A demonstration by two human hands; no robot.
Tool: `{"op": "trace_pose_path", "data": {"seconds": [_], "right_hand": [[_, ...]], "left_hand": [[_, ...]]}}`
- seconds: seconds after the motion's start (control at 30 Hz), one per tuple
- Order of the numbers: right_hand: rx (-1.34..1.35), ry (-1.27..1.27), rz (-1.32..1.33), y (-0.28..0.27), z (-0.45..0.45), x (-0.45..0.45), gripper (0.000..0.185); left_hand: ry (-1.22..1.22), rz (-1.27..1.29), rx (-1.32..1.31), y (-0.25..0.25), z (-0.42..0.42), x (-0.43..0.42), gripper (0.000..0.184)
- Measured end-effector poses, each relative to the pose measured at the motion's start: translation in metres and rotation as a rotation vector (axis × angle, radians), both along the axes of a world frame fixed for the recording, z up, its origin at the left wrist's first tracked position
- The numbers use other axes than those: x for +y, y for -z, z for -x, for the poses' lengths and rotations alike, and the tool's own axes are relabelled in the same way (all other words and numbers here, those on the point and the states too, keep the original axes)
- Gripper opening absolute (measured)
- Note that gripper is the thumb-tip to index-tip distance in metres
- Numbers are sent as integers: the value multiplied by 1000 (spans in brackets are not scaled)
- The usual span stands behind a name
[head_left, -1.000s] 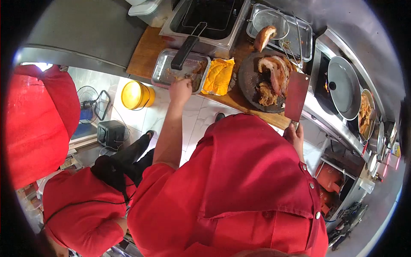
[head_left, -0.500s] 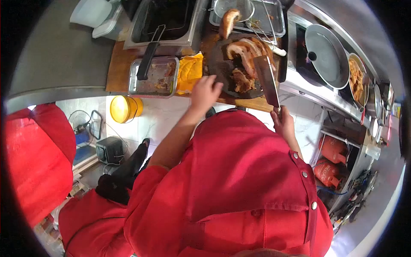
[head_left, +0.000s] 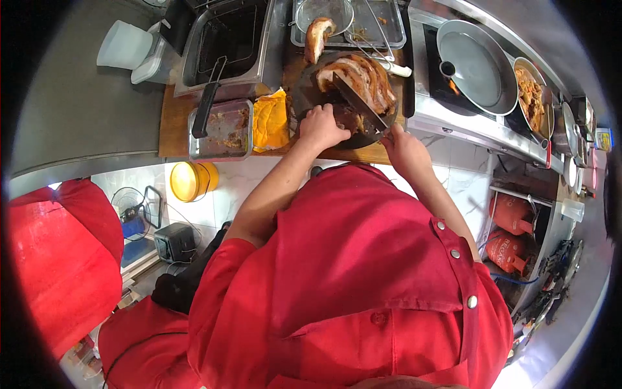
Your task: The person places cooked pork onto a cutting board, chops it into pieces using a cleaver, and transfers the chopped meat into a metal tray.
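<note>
On the dark round cutting board (head_left: 303, 84), strips of browned meat (head_left: 372, 78) lie close together. A smaller dark piece of meat (head_left: 348, 120) sits nearer to me. My left hand (head_left: 322, 129) is closed with its fingertips on that small piece, which they partly hide. The handle of a cleaver (head_left: 360, 104) is gripped in my right hand (head_left: 407, 150); its blade slants across the board between the strips and the small piece. Another chunk of roast meat (head_left: 317, 39) rests at the board's far edge.
Left of the board are an orange-yellow cloth (head_left: 270, 121), a metal tray with scraps (head_left: 223, 137) and a deep fryer (head_left: 194, 71). A wire strainer (head_left: 324, 13) lies behind. At right stand a large pan (head_left: 476, 61) and a pan of food (head_left: 531, 97). Another person's red clothing shows at left.
My left hand has moved from beside the cloth onto the small piece of meat. My right hand has brought the cleaver left and turned it lengthwise along the strips. The view has shifted slightly.
</note>
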State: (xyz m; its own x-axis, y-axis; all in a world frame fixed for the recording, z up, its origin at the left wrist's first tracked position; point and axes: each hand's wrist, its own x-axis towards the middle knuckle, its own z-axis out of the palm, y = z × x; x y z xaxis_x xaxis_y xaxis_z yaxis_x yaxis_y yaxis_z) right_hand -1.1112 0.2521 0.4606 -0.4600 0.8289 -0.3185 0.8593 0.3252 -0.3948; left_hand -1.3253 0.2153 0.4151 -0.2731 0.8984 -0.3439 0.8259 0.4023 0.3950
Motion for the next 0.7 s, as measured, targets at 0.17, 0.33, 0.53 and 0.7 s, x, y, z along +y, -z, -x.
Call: {"op": "trace_pose_path", "data": {"seconds": [0.17, 0.33, 0.53, 0.7], "right_hand": [[84, -43, -23, 5, 6, 5, 24], [80, -66, -53, 13, 3, 12, 25], [141, -168, -83, 28, -6, 5, 31], [84, -252, -73, 39, 3, -3, 34]], "left_hand": [[7, -135, 113, -1, -12, -12, 74], [214, -166, 137, 6, -7, -7, 57], [212, -522, 3, 23, 24, -30, 56], [-78, -640, -89, 39, 7, -51, 35]]}}
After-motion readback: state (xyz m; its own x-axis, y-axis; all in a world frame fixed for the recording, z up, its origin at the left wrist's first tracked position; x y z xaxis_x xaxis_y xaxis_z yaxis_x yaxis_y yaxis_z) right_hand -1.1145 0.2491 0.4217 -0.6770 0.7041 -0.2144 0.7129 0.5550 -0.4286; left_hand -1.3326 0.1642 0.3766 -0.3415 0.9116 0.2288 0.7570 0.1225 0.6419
